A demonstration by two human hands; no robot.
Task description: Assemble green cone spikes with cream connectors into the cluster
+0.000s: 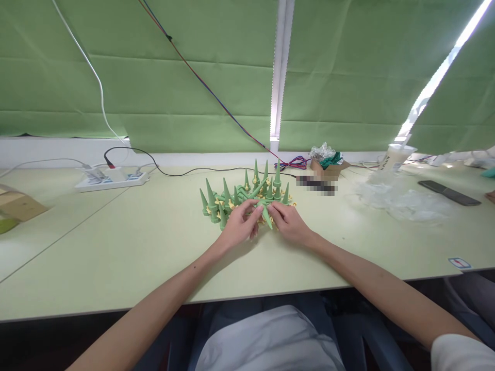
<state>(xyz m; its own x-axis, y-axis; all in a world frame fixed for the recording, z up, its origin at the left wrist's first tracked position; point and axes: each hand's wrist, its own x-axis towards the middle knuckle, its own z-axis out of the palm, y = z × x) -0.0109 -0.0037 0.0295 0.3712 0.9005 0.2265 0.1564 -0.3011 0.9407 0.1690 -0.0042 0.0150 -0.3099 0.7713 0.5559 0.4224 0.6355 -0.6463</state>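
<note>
Many green cone-tipped pieces (pixel 211 198) with small yellow parts stand and lie in a cluster at the middle of the table. In front of them, a green cone piece (pixel 266 216) is held between both hands, its tip angled down toward the near right. My left hand (pixel 243 222) pinches it from the left with thumb and fingers. From the right, my right hand (pixel 286 220) has its fingers closed on the same piece. My fingers hide part of the piece and some of the cluster behind.
A power strip (pixel 112 179) sits at the back left, a cardboard box (pixel 21 203) at the far left. Behind to the right are a small box (pixel 327 170), a plastic cup (pixel 394 158), clear plastic bags (pixel 406 201) and a dark flat object (pixel 448 192). A black cable runs along the back.
</note>
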